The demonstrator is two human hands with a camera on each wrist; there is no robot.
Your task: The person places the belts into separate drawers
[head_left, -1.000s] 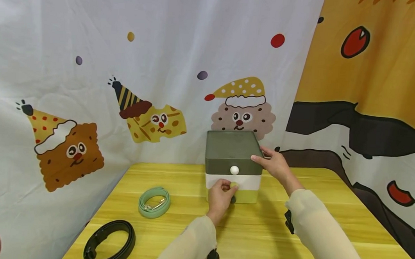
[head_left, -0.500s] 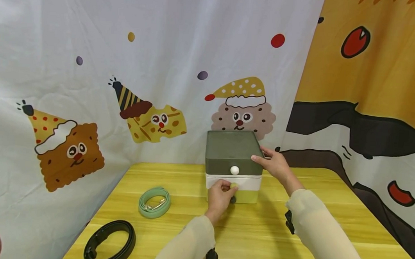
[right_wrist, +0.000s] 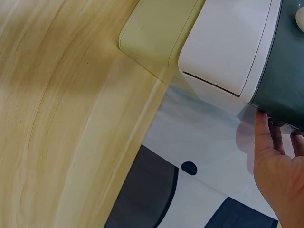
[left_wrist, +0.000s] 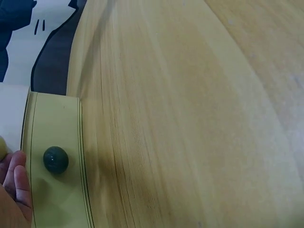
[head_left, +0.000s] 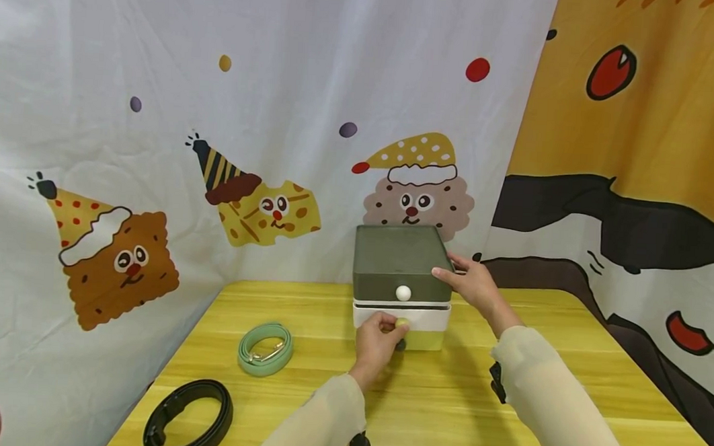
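A small drawer box [head_left: 401, 249] with a dark green top tier, a white middle tier and a yellow-green bottom tier stands toward the back of the table. My left hand [head_left: 377, 345] pinches the yellow-green knob [head_left: 402, 324] of the white middle drawer [head_left: 431, 318], which sticks out slightly, with a thin gap along its top. Below it, the bottom drawer's dark knob [left_wrist: 56, 160] shows in the left wrist view. My right hand [head_left: 474, 283] rests on the box's upper right side, thumb at the top front corner and fingers along the side. What the drawers contain is hidden.
On the left of the wooden table [head_left: 444, 416] lie a coiled mint-green belt [head_left: 266, 349] with a metal buckle and a coiled black belt [head_left: 189, 417]. A printed cartoon curtain [head_left: 280, 77] hangs right behind the table.
My left hand has drawn the white middle drawer a little toward me, and a gap has appeared above its front. The right hand has stayed in place on the box.
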